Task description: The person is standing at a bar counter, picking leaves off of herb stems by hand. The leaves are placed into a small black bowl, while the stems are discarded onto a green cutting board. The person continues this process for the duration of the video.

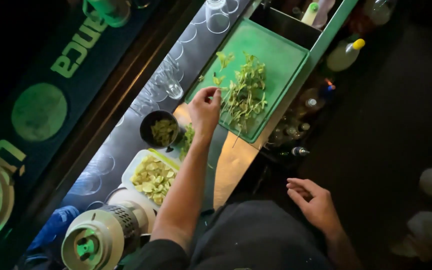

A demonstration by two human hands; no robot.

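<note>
Left hand pinches limp, feather-light mint sprigs on a green cutting board; best held by stems. Right hand hangs loosely open, empty.

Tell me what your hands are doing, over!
Left hand pinching at mint sprigs on green cutting board. Right hand empty, off the counter. Nothing in the way.

matt green plastic cutting board, shiny metal counter

Left hand: arm stretched toward 12 o'clock, fingers pinched together. Right hand: low at 4 o'clock, fingers loosely curled, empty.
</note>
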